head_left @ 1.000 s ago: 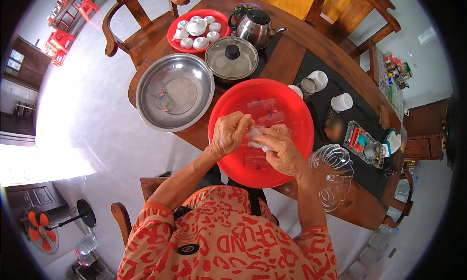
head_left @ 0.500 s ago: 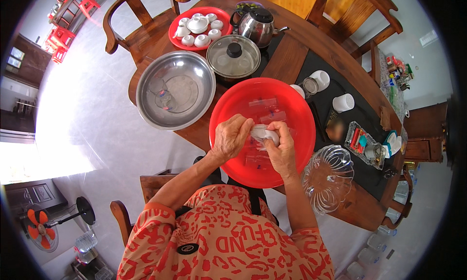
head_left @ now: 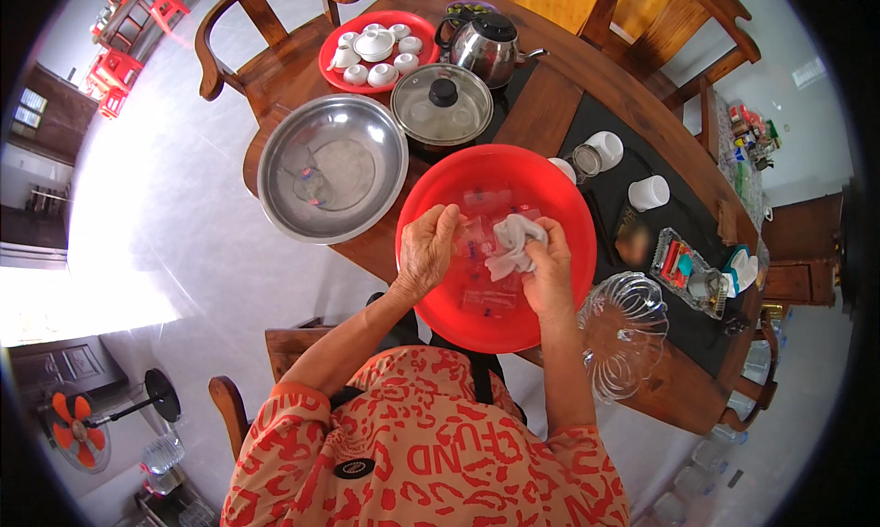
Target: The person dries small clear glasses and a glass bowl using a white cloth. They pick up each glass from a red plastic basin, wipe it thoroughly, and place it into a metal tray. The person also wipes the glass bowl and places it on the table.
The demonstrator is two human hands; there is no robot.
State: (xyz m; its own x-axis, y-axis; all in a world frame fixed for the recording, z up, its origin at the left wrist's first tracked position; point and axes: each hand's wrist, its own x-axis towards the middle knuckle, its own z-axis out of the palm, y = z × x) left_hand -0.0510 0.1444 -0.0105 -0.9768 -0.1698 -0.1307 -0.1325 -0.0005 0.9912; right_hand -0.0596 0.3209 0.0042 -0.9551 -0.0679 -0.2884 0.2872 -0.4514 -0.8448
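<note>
Over the red plastic basin [head_left: 559, 300], my left hand [head_left: 425, 252] is closed round one side of a small clear glass [head_left: 471, 237]. My right hand [head_left: 550, 268] pinches a crumpled whitish cloth [head_left: 515, 243], just right of the glass and apart from it. Below them, several clear glasses [head_left: 488, 300] lie on their sides in the basin, apparently in water. Left of the basin stands a wide steel bowl [head_left: 275, 202] with a few clear glasses [head_left: 312, 186] in it.
Behind the basin are a lidded pot [head_left: 440, 115], a steel kettle [head_left: 486, 55] and a red tray [head_left: 331, 69] of white teaware. To the right stand a white cup [head_left: 649, 192], a glass tray [head_left: 701, 284] and a ribbed clear glass bowl [head_left: 623, 334] near the table edge.
My hands have drawn apart. The cloth, bunched between both hands before, now hangs loosely from my right hand, and the glass shows in my left.
</note>
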